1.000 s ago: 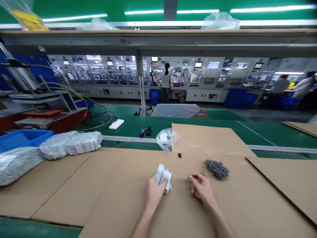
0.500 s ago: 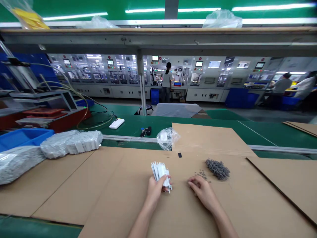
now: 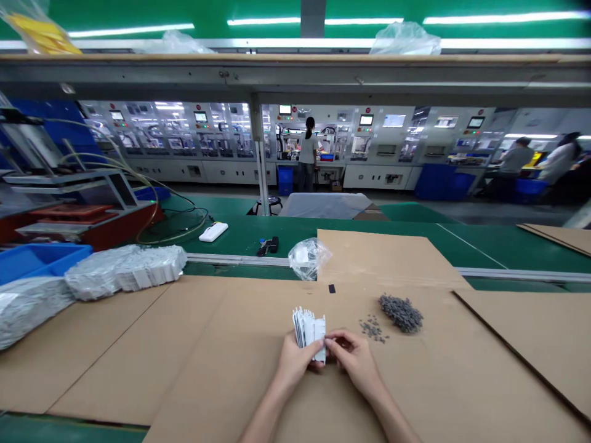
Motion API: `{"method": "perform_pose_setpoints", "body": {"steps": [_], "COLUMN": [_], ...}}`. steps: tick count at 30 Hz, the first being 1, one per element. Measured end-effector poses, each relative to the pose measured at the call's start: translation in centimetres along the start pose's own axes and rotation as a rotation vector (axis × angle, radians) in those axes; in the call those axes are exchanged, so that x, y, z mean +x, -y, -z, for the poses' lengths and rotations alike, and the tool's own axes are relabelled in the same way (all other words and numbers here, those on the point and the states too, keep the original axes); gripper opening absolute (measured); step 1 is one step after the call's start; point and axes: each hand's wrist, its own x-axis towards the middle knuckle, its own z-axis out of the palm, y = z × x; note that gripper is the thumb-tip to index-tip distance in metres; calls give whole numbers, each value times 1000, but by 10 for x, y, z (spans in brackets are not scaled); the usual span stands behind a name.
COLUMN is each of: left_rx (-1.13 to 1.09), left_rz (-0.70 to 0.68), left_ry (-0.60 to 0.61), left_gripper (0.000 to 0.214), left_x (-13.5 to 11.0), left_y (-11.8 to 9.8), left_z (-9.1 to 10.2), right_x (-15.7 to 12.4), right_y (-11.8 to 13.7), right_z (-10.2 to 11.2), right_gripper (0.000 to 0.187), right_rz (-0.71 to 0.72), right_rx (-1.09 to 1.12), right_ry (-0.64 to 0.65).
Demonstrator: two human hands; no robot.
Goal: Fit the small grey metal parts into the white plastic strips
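The left hand [image 3: 295,363] is closed around a stack of thin white pieces [image 3: 308,329], gripping it from below and from the side. The right hand [image 3: 353,360] is also closed on the stack, with its bent fingers [image 3: 333,339] pinching the stack's right side. The stack stands on edge between the two hands, near the front of the cardboard [image 3: 221,357] (I can't tell if its bottom touches the cardboard).

A pile of small gray bits [image 3: 401,312] lies on the cardboard, to the right of the hands. A few loose bits [image 3: 372,329] lie on the cardboard between that pile and the right hand. A small black tag [image 3: 331,288] lies on the cardboard, farther from the hands. A clear bag [image 3: 308,258] sits by the far edge of the cardboard.

Two shiny bags of white pieces [image 3: 124,269] lie by the left edge of the cardboard, and a blue bin [image 3: 37,261] sits just past them. Beyond the cardboard is a green bench [image 3: 240,237] with a white box [image 3: 213,231] on it. Far past the cardboard, a person [image 3: 307,154] stands at a long row of machines [image 3: 184,141].
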Motion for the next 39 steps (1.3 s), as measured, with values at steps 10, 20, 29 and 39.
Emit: {"method": "perform_pose_setpoints", "body": {"steps": [10, 20, 29, 39], "left_rx": [-3, -2, -11, -15], "left_rz": [8, 33, 0, 27], "left_ry": [20, -22, -119, -67], "left_gripper": [35, 35, 35, 37], "left_x": [-4, -2, 1, -3], "left_y": [-6, -6, -2, -8], "left_z": [-2, -4, -5, -8], "right_x": [2, 5, 6, 8], "right_y": [-2, -12, -12, -13], "right_z": [2, 1, 0, -1], "right_gripper": [23, 22, 23, 24], "right_rz": [-1, -17, 56, 62], "right_rx": [62, 305, 247, 260], "right_ry": [-8, -70, -85, -117]}}
